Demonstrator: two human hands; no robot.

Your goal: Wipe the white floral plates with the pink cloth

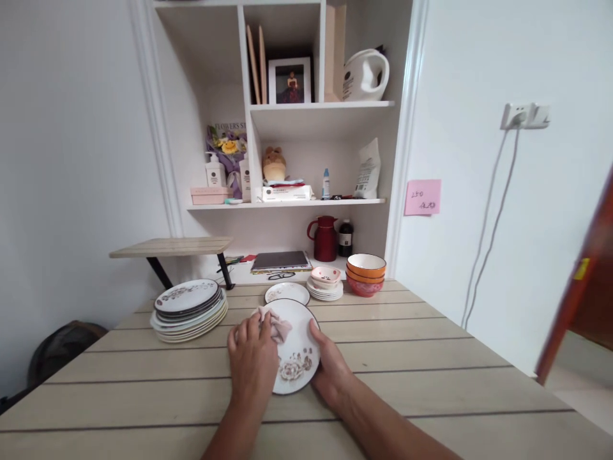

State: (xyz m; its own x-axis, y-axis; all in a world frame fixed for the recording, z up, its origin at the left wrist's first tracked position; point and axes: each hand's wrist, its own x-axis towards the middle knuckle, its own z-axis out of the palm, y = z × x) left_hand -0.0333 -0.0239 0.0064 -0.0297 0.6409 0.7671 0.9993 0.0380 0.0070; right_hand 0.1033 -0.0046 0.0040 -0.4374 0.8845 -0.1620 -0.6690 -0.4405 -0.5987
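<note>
A white plate [301,335] with a dark rim and brown flower print is held tilted up over the table. My right hand [330,367] grips its right edge, thumb on the face and fingers behind. My left hand [253,351] presses a crumpled pale pink cloth [278,327] against the plate's upper left; its fingers are bent over the cloth. Behind the held plate, another flower-print plate [287,292] lies on the table, partly covered by it.
At left stands a tall stack of plates [189,313] beside a small raised shelf [172,246]. Small dishes [325,289] and stacked bowls [366,275] sit at the back right. Behind them are a laptop [281,260], glasses [281,276], a red jug [325,239] and a dark bottle [345,238].
</note>
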